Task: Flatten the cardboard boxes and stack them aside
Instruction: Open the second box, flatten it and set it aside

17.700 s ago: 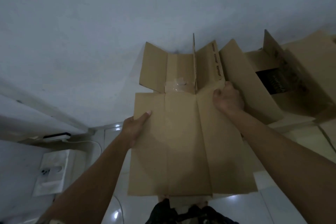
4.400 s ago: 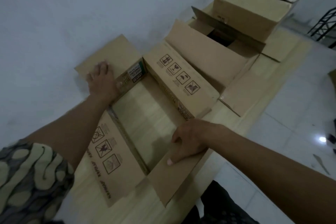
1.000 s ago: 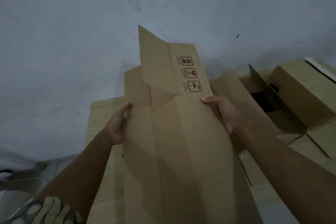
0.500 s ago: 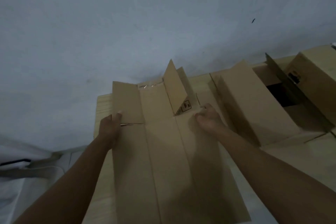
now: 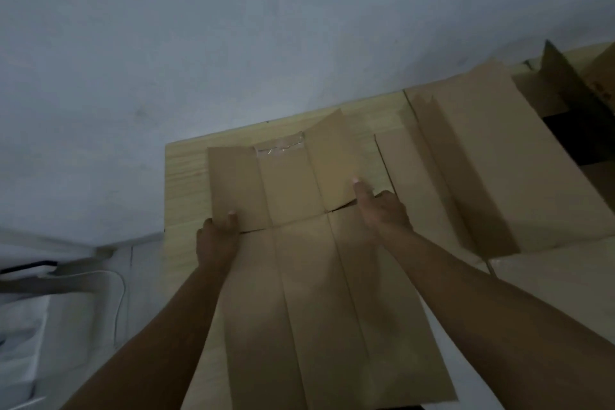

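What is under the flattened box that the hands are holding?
Under the flattened box lies a light wooden board, visible at the left and far edges. Whatever is beneath the box's middle is covered.

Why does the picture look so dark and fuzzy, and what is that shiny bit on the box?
Head view: the room is dim, so the wall looks grey-blue and grainy; the hands cast soft shadows on the flattened box; the right hand is a little blurred; the shiny bit is clear tape catching light; the wide lens bends the edges.
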Demonstrator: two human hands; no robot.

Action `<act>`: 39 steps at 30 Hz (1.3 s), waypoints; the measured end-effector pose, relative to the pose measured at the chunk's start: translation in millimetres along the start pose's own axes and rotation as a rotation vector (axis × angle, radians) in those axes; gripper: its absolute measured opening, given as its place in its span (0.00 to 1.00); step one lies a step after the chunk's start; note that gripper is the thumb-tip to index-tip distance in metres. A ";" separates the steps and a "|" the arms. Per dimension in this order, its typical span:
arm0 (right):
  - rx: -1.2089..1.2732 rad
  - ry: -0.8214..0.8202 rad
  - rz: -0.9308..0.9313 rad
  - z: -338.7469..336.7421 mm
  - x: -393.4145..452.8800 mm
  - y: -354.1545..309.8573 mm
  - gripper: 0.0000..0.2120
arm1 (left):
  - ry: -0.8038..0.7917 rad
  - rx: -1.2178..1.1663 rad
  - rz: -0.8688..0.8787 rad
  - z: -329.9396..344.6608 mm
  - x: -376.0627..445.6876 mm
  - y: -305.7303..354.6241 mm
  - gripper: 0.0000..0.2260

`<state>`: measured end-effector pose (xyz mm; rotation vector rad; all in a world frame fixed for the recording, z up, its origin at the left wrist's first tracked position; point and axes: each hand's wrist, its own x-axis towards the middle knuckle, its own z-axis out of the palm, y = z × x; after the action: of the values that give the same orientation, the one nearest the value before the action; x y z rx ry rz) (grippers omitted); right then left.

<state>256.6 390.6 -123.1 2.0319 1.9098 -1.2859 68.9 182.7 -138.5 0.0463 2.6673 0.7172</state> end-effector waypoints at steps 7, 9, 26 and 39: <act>-0.336 0.275 -0.197 37.4 7.2 14.8 0.36 | 0.122 0.248 0.057 33.7 -11.5 -11.0 0.41; -0.430 0.255 -0.392 47.2 10.3 23.6 0.32 | 0.153 0.305 0.114 44.1 -12.0 -16.8 0.37; -0.310 0.306 -0.347 51.2 21.4 17.0 0.41 | 0.205 0.065 0.096 48.1 3.3 -19.5 0.44; -0.180 0.016 -0.319 -6.2 -24.2 10.6 0.26 | -0.304 -0.311 0.322 -15.8 -2.8 -22.9 0.34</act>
<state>271.8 372.5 -109.7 1.7094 2.3341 -1.1036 67.2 154.9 -136.1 0.4701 2.2553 1.1199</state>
